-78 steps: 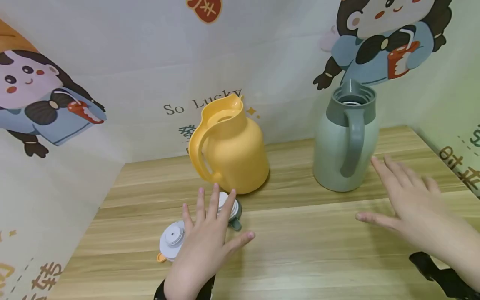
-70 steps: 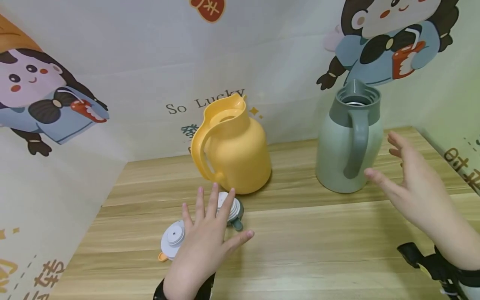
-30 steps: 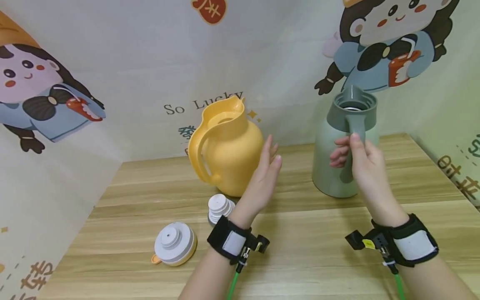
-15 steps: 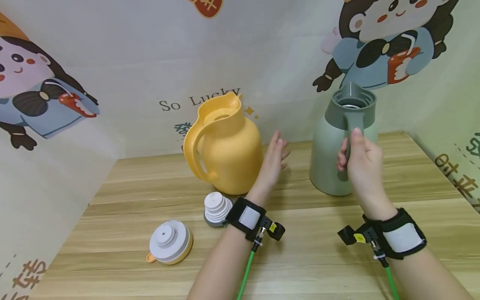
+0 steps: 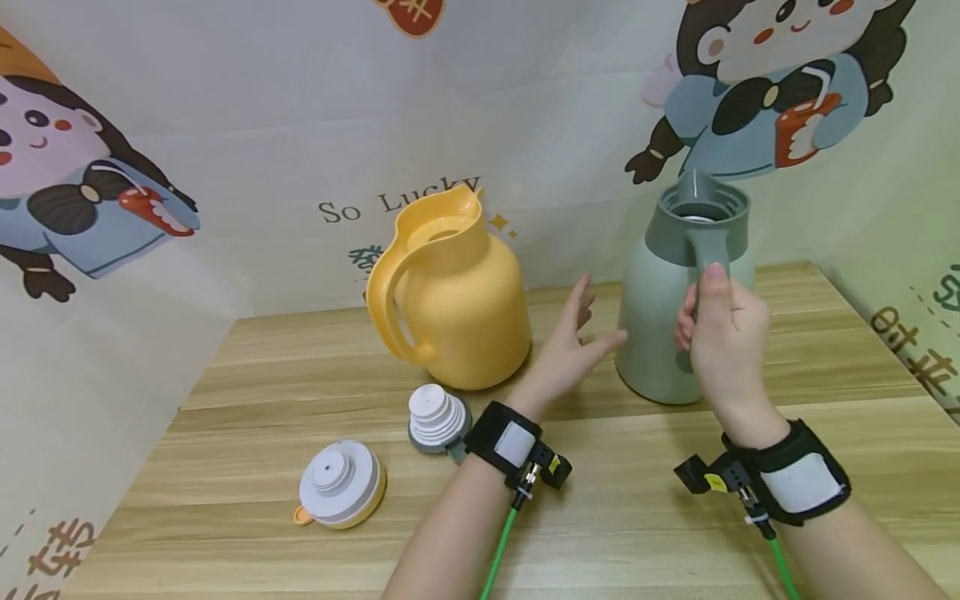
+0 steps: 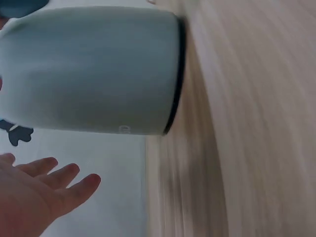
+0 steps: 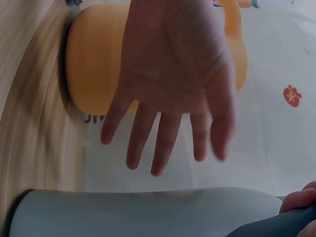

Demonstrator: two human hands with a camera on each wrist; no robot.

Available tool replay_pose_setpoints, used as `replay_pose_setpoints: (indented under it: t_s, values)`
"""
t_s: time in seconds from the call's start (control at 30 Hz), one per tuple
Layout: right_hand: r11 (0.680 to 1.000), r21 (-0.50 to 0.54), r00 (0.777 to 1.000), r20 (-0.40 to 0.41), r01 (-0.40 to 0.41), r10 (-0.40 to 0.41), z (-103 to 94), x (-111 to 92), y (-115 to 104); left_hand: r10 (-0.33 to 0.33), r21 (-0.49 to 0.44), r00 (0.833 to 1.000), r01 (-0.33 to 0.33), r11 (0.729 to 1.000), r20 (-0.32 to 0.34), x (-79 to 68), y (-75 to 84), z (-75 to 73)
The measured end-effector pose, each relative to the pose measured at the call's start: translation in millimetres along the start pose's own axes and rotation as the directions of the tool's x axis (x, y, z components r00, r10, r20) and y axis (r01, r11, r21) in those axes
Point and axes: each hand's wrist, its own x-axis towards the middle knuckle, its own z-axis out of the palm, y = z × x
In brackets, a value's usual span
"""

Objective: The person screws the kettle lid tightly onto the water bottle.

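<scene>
Nearest, on both wrists, black bands (image 5: 802, 475) with small cameras and green cables. Below them, a surface (image 5: 615, 517) of pale wood, with grain running from side to side and soft shadows under the arms. On its left part, a white lid with yellow-orange rim (image 5: 341, 483), lying plug upward; a little farther, just beside the left band, a white lid with grey rim (image 5: 438, 421), also plug upward. Next, with fingers straight and thumb spread wide, the left hand (image 5: 567, 354), just beside the green jug (image 5: 651, 317). At right, the right hand (image 5: 729, 342), curled round the grey handle (image 5: 708, 242) of this jug, on the right part of the surface; cannot tell about full contact of base and wood. Behind the left forearm, an upright yellow jug (image 5: 480, 308). Beyond, a white printed backdrop (image 5: 285, 92) with "So Lucky" lettering (image 5: 341, 213), cartoon figures (image 5: 757, 117) and, to the right, brown characters (image 5: 930, 364).
</scene>
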Motion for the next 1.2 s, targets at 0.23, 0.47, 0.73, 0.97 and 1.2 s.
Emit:
replay_pose_setpoints:
  t_s: [0.23,0.47,0.73,0.97,1.2]
  values:
    - [0.994,0.105,0.999,0.002,-0.042,0.042,2.5,-8.0,-11.0,0.039,0.061,0.998,-0.042,0.997,0.051,-2.4,-0.3,4.3]
    - [0.984,0.166,0.997,0.037,-0.07,0.065,6.5,-19.0,-26.6,0.095,0.022,0.992,-0.097,0.995,0.086,-5.1,-3.2,1.1]
    - [0.974,0.221,0.996,0.081,-0.05,0.032,12.7,-33.9,-52.9,0.136,-0.038,0.987,-0.133,0.99,0.09,-14.4,-0.7,-1.1]
    - [0.96,0.279,0.993,0.118,-0.013,-0.02,14.9,-46.9,-71.9,0.228,-0.053,0.97,-0.224,0.973,0.086,-24.2,1.5,-4.2]
    - [0.941,0.338,0.99,0.132,0.01,-0.058,15.5,-62.9,-77.3,0.292,-0.073,0.95,-0.285,0.956,0.107,-36.6,4.2,-7.3]
